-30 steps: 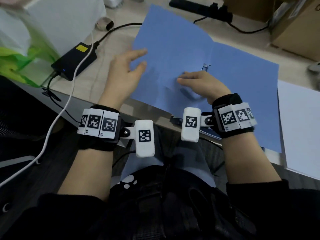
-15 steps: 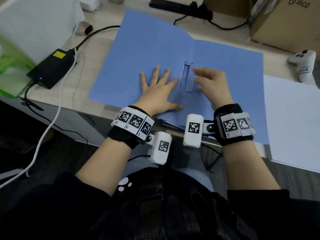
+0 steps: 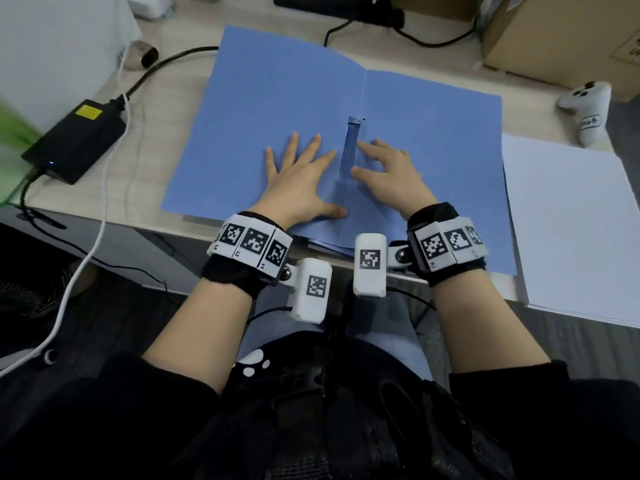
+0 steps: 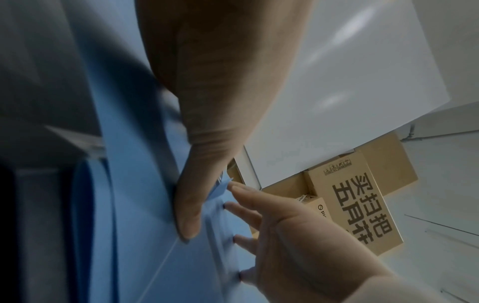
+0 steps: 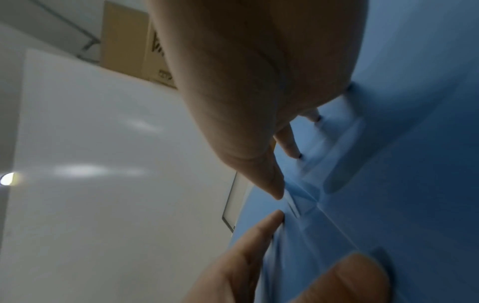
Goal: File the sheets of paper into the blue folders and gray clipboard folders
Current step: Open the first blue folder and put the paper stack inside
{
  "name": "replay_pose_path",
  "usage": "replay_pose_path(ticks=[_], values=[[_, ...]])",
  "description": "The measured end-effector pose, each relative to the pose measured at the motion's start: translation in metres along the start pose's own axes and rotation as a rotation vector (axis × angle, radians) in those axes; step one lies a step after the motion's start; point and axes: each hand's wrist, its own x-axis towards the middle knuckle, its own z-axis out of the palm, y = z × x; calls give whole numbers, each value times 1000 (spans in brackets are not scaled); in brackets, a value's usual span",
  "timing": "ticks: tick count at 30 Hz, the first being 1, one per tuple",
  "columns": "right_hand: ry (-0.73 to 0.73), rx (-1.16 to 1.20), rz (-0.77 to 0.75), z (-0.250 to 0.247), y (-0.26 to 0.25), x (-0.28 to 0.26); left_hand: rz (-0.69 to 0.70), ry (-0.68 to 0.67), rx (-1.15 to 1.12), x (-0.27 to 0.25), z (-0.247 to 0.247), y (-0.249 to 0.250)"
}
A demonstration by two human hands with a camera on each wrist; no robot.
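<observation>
A blue folder lies spread wide on the desk, its spine running up the middle. A narrow blue clip bar with a metal tip stands up along that spine. My left hand lies flat with fingers spread on the left cover, just left of the bar. My right hand rests on the right cover with its fingertips against the bar's right side. A stack of white paper sheets lies at the right, beside the folder.
A black power brick with white and black cables sits at the left. Cardboard boxes stand at the back right, a white controller in front of them. More blue folder edges show under the folder at the desk's front edge.
The left hand moved from the folder's left edge to the middle and flattened beside the clip bar. The right hand's fingers came closer to the bar. The folder now lies fully spread.
</observation>
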Motion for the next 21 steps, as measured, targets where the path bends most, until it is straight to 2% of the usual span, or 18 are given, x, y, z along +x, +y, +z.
replay_pose_path(ticks=[9,16,19,21], values=[[-198,-343,59,0,-6,6,11,27,-56,2,4,-3],[-186,-381,70,7,-3,1,4,71,-4,1,-1,7],[-146,-301,35,0,-3,-2,41,92,1,0,-7,16],[-70,-195,-26,-10,3,-5,83,108,-49,-1,-9,26]])
